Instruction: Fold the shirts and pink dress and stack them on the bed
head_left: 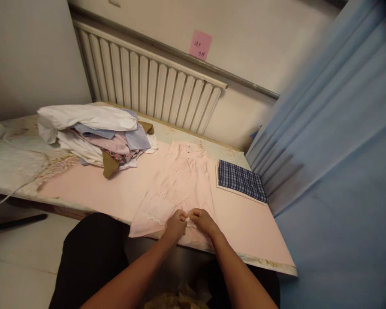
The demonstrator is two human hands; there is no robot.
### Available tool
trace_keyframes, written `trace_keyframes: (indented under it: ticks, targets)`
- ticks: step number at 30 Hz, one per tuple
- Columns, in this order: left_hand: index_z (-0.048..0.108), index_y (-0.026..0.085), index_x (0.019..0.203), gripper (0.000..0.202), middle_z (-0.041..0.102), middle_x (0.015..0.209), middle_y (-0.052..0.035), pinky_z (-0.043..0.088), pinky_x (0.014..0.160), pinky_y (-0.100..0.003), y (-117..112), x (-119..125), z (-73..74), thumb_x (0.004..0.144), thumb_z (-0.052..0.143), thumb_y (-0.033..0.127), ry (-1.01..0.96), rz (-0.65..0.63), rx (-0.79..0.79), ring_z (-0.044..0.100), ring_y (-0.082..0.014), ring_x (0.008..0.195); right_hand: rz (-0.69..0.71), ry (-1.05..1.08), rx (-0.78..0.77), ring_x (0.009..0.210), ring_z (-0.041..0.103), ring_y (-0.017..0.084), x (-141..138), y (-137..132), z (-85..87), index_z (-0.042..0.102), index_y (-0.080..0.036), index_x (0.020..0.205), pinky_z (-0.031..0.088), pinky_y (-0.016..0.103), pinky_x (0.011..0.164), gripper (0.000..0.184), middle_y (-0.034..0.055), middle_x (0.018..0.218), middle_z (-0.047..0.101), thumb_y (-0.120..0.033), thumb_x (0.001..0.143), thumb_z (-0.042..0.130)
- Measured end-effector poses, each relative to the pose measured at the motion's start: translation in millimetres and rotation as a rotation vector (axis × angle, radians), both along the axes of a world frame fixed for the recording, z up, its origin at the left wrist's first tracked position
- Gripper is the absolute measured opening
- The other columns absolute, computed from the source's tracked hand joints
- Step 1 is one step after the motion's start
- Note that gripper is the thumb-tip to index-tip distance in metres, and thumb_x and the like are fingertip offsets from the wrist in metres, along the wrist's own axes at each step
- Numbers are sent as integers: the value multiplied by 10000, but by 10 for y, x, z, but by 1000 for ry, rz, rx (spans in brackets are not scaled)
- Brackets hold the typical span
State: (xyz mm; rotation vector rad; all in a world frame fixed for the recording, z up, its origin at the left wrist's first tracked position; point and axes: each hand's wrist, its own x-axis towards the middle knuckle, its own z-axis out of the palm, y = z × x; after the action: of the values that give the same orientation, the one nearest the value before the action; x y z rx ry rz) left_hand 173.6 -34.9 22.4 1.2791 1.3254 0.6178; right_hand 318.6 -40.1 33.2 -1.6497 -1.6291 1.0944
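While left hand point(176, 225) and right hand point(203, 220) pinch pink garment point(180, 182) in closed fingertips | garment spread, unfolded, reaching surface's point(254, 231) near edge | plaid cloth point(242, 180) folded by right edge, seemingly done | clothes heap point(93, 118) by far edge, apparently unfolded

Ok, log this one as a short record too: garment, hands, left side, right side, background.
Garment: pale pink thin-fabric garment with whitish trim, spread on a pale pink table cover
Hands: left hand and right hand close together, fingertips pinching the garment's near part
Left side: heap of white, blue, pink and olive clothes
Right side: folded rectangular navy plaid cloth
Background: cream ribbed radiator; rectangular pink paper note above it; blue fabric curtain at right
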Motion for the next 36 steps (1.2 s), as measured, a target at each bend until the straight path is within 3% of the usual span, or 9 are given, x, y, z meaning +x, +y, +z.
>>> trace_keyframes:
  ticks: [13,25,36]
  targets:
    - [472,207,852,221,442,594,112,283,383,-157,14,-18,17,736,428,24,-83,-31,-24,410,-23,373,-38,148,-28,516,365,86,61,-14,-69,605,-187,808,274,194,513,212,-67,580,453,-164,652,464]
    - [522,222,947,271,488,654,94,340,424,-156,-30,15,-108,766,424,46,23,-26,90,458,-33,410,-34,186,-14,532,375,91,65,-28,-120,598,-193,817,292,200,535,208,-71,586,446,-154,660,467]
    - [548,211,929,237,485,588,97,358,459,-162,-57,-52,-51,775,438,67,91,-36,112,511,-51,429,-22,141,12,562,393,96,58,-4,-114,610,-188,792,321,199,563,200,-66,594,436,-136,662,467]
